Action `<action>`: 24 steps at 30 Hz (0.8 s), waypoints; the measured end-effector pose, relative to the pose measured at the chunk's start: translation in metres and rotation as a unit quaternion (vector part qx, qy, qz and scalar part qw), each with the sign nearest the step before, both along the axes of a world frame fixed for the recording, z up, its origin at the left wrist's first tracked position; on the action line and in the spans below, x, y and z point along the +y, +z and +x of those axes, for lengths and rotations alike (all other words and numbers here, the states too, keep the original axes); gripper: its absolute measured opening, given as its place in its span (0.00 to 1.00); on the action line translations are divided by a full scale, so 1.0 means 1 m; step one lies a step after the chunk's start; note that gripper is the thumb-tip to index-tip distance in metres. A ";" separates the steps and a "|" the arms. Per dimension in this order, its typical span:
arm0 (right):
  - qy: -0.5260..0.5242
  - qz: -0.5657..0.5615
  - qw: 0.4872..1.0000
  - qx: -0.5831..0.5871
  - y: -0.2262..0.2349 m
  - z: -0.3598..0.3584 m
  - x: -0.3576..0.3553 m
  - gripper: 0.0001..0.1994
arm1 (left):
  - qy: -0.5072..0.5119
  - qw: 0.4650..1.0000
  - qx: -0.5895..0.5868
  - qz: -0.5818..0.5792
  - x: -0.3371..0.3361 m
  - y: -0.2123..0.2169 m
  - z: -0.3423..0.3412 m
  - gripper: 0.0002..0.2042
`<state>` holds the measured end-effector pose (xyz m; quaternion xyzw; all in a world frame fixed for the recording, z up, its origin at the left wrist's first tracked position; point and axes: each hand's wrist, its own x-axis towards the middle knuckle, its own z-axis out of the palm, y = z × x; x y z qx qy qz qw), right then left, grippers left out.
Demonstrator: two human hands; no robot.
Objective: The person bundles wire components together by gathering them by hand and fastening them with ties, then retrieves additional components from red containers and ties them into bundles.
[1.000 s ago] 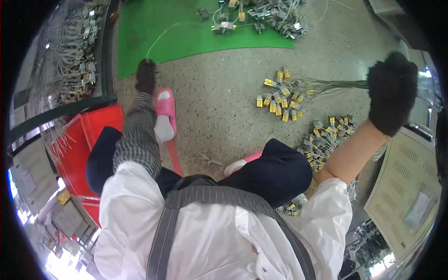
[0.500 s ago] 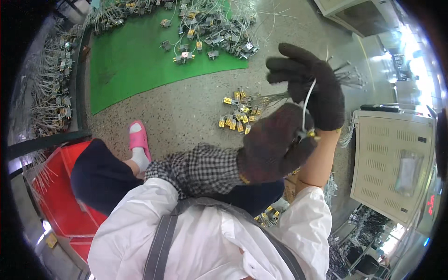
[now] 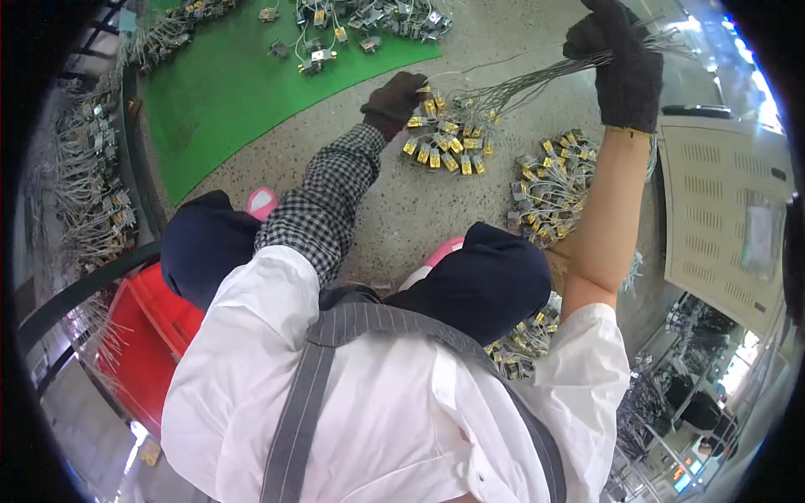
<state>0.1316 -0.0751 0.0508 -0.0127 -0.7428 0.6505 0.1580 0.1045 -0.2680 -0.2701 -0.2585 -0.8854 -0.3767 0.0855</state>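
Right hand [image 3: 619, 71] grips the wire bundle [image 3: 537, 84] closed while left hand [image 3: 392, 102] closes on its yellow connectors [image 3: 443, 149]; pulling risks tangling wires.

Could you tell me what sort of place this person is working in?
Probably a factory or workshop floor for wiring assembly. Bundles of wire leads with yellow connectors lie in heaps on the speckled floor, more sit on a green mat, and the gloved right hand grips a bundle of wires.
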 end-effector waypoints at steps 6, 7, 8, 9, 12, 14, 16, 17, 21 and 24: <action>-0.018 -0.047 0.999 0.005 -0.003 0.010 0.014 0.11 | 0.006 0.968 -0.242 -0.060 -0.032 -0.069 0.017 0.20; -0.007 -0.055 0.998 0.003 -0.001 0.012 0.000 0.11 | 0.035 0.978 -0.203 -0.035 -0.051 -0.102 0.001 0.21; -0.004 -0.037 0.999 0.012 -0.003 0.012 -0.006 0.11 | 0.030 0.977 -0.209 -0.032 -0.049 -0.108 0.003 0.21; -0.003 -0.025 0.999 0.033 -0.001 0.012 -0.003 0.12 | 0.027 0.958 -0.267 -0.100 -0.045 -0.096 -0.008 0.26; 0.013 -0.048 0.997 0.057 -0.011 0.009 0.019 0.14 | -0.049 0.932 -0.280 -0.227 -0.004 -0.030 -0.027 0.45; -0.003 -0.008 0.997 0.076 -0.015 -0.003 0.015 0.14 | -0.145 0.980 -0.135 0.010 0.001 0.016 -0.052 0.51; -0.041 0.042 0.994 0.095 -0.028 -0.016 0.028 0.14 | -0.248 0.956 -0.068 0.141 0.050 0.109 -0.048 0.53; 0.172 -0.213 0.956 0.111 -0.037 -0.022 0.031 0.14 | -0.254 0.952 -0.037 0.169 0.075 0.147 -0.039 0.49; 0.118 -0.102 0.983 0.095 -0.048 -0.025 0.005 0.11 | -0.198 0.942 0.022 0.270 0.126 0.137 -0.054 0.21; -0.058 0.230 0.931 0.277 -0.049 -0.015 0.040 0.10 | -0.241 0.952 -0.083 0.171 0.140 0.203 -0.003 0.12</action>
